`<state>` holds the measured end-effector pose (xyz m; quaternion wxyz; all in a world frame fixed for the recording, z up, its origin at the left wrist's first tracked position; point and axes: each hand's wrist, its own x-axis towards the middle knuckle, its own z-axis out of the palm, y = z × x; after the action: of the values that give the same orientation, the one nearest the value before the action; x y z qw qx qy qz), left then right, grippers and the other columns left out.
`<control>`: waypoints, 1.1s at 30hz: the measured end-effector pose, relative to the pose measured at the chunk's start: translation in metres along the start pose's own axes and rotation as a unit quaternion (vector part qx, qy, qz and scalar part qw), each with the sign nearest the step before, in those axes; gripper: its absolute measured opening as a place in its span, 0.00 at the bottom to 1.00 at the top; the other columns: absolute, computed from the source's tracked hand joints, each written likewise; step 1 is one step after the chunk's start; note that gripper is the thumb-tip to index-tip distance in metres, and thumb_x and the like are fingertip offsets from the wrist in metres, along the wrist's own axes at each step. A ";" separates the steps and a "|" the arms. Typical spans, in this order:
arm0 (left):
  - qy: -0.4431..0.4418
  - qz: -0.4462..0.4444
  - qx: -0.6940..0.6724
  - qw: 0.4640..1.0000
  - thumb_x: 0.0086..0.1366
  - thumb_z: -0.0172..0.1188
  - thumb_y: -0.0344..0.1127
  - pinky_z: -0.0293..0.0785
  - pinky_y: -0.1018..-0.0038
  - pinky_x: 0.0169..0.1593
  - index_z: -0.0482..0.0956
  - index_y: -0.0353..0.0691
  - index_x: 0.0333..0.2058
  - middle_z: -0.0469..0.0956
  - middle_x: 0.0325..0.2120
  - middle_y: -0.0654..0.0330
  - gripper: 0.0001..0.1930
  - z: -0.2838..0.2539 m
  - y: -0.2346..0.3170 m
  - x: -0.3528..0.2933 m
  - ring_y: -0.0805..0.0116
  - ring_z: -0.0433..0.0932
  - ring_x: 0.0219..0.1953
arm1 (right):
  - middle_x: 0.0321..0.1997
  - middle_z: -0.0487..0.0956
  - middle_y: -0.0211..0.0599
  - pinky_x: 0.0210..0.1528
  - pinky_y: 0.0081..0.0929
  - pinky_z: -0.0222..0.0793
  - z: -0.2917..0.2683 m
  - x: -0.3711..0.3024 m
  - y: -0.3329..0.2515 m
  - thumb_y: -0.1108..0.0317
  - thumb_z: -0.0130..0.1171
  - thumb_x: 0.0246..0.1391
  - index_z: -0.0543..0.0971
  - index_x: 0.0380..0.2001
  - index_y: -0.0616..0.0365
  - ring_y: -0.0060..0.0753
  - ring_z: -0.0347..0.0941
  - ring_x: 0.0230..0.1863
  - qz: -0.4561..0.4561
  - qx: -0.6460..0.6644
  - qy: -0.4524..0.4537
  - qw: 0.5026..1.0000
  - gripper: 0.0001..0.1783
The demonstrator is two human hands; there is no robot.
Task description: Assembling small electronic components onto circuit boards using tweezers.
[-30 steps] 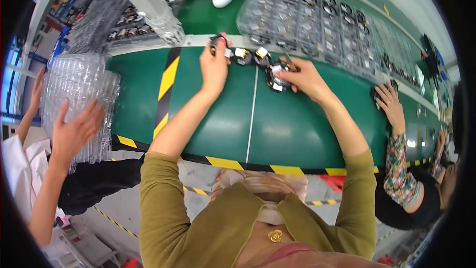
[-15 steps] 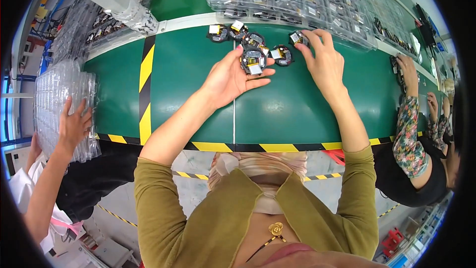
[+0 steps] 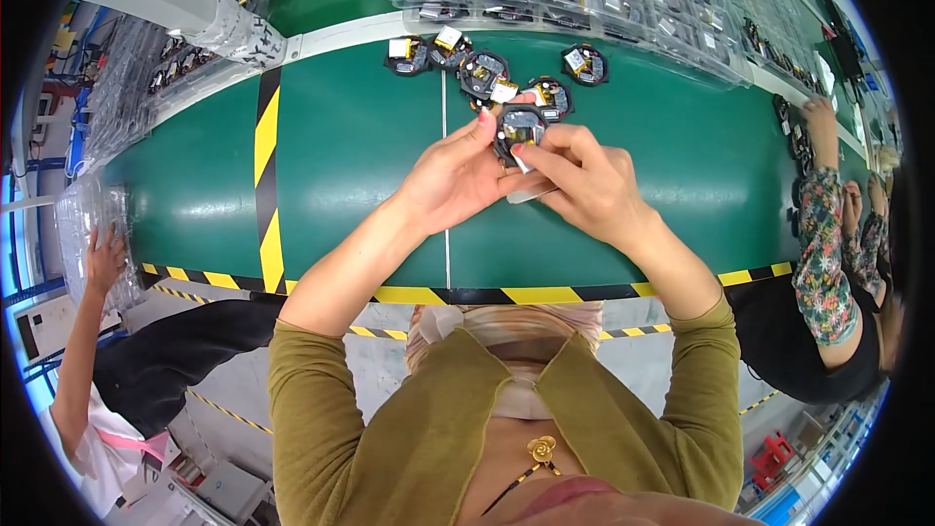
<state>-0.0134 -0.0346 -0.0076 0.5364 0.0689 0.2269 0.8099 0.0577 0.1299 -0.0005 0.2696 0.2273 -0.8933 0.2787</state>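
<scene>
Round black circuit module (image 3: 523, 121) is sitting above the green workbench (image 3: 351, 156), left hand (image 3: 453, 177) gripping its rim, right hand (image 3: 604, 187) pinching its lower edge. I'd be keeping pressure light near that white tab (image 3: 523, 164).

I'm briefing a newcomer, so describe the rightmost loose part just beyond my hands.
Across the flat green worktop lies a clear plastic compartmented tray. Just on its near side lies a round black electronic part with a pale rectangular block. Unlike its loosely bunched round black neighbours, it sits off at the group's right end.
</scene>
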 end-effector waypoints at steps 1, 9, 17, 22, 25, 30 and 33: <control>0.021 0.006 0.006 1.000 0.64 0.38 0.47 0.64 0.66 0.53 0.56 0.41 0.54 0.66 0.45 0.56 0.23 0.000 0.000 0.001 0.64 0.69 0.45 | 0.30 0.69 0.28 0.17 0.20 0.64 0.000 0.000 0.003 0.68 0.64 0.32 0.76 0.32 0.55 0.23 0.69 0.19 -0.023 -0.016 0.023 0.999 0.18; 0.106 0.014 0.240 0.965 0.62 0.46 0.32 0.76 0.72 0.41 0.59 0.38 0.52 0.68 0.40 0.58 0.19 0.012 -0.001 -0.005 0.70 0.73 0.39 | 0.25 0.71 0.32 0.13 0.19 0.62 0.000 -0.001 0.002 0.71 0.65 0.31 0.77 0.27 0.60 0.25 0.69 0.16 -0.071 -0.045 0.087 0.993 0.13; 0.164 0.034 0.238 0.957 0.61 0.40 0.24 0.77 0.72 0.40 0.62 0.32 0.49 0.70 0.40 0.57 0.16 0.015 0.000 -0.003 0.68 0.73 0.40 | 0.21 0.72 0.37 0.17 0.19 0.63 -0.006 0.007 -0.004 0.79 0.58 0.41 0.77 0.30 0.61 0.25 0.70 0.18 0.209 0.072 0.082 0.972 0.09; 0.199 0.028 0.221 0.954 0.62 0.34 0.25 0.77 0.70 0.41 0.60 0.29 0.49 0.70 0.41 0.49 0.17 0.012 0.003 -0.002 0.58 0.73 0.42 | 0.23 0.73 0.35 0.25 0.18 0.62 -0.011 -0.001 0.020 0.77 0.50 0.48 0.77 0.29 0.66 0.23 0.68 0.23 0.267 0.202 0.134 0.933 0.07; 0.221 0.035 0.181 0.958 0.62 0.35 0.25 0.76 0.70 0.41 0.60 0.28 0.48 0.70 0.40 0.47 0.16 0.011 0.010 -0.005 0.56 0.74 0.42 | 0.24 0.71 0.34 0.26 0.19 0.60 -0.029 0.013 0.014 0.61 0.33 0.58 0.77 0.26 0.67 0.26 0.64 0.21 0.249 0.174 0.193 0.933 0.25; 0.219 0.044 0.136 0.965 0.61 0.38 0.24 0.77 0.73 0.41 0.63 0.26 0.46 0.71 0.37 0.51 0.14 0.010 0.009 -0.004 0.63 0.75 0.38 | 0.37 0.71 0.49 0.26 0.25 0.69 -0.019 -0.004 0.009 0.53 0.36 0.58 0.74 0.33 0.68 0.34 0.71 0.27 0.276 0.531 0.142 0.789 0.26; 0.215 0.047 0.125 0.967 0.61 0.39 0.24 0.77 0.73 0.41 0.64 0.26 0.44 0.72 0.37 0.52 0.14 0.009 0.010 -0.004 0.64 0.75 0.38 | 0.42 0.69 0.49 0.42 0.29 0.71 -0.008 0.002 0.001 0.80 0.47 0.50 0.73 0.35 0.72 0.43 0.73 0.37 0.317 0.550 0.098 0.766 0.09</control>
<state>-0.0166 -0.0387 0.0051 0.4238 -0.0304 0.4328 0.7951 0.0584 0.1348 0.0063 0.0802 0.0117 -0.5768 0.8129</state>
